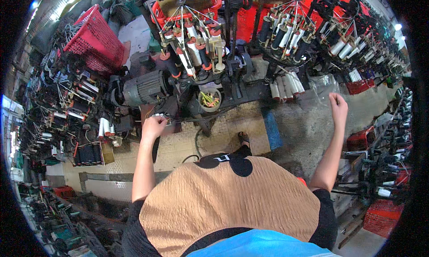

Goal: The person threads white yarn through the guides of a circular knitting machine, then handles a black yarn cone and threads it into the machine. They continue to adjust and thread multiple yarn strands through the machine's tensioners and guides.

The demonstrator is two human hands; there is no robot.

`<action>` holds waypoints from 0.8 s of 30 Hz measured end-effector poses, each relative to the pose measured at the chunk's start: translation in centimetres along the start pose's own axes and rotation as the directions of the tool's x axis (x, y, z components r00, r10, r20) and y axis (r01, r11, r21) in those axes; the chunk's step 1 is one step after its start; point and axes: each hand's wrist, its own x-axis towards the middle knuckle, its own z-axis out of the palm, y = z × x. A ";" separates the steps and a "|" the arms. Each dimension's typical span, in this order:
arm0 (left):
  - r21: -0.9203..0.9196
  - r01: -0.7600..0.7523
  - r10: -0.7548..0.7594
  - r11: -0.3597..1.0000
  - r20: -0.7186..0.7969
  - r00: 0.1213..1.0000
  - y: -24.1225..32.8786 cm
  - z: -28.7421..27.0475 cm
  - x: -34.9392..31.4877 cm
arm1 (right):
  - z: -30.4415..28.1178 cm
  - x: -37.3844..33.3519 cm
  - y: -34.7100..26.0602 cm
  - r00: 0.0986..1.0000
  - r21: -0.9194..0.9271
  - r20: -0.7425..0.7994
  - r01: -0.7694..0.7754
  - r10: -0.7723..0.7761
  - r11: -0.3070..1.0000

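Observation:
My left hand is closed, its fingers curled beside a small dark box with wires below the grey ribbed motor. Whatever those fingers may hold is hidden. Out to the right, my right hand is raised with its fingertips pinched together; anything between them is too small to make out. Just beyond it lies a transparent plastic bag, next to several white bobbins. I cannot tell whether the hand touches the bag. Ahead stands a braiding machine with white and dark bobbins and threads converging upward.
A grey bowl of yellow and red scraps sits below the machine. More bobbin machines run along the right. A red plastic basket stands at the far left. A blue mat lies on the floor near my foot.

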 end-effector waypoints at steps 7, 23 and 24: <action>-0.563 -0.637 0.742 0.526 -0.062 0.667 16.0 -5.5 0.1 | 15.1 -1.8 -21.0 0.539 0.569 0.325 0.544 -0.777 0.616; -0.775 -0.476 0.187 0.416 -0.439 0.879 16.6 -7.7 -4.1 | 19.7 -5.3 -30.2 0.851 0.631 0.180 0.284 -0.493 0.722; -0.734 -0.495 0.194 0.466 -0.461 0.866 16.7 -7.5 -4.1 | 19.9 -5.9 -30.7 0.841 0.732 0.149 0.260 -0.521 0.629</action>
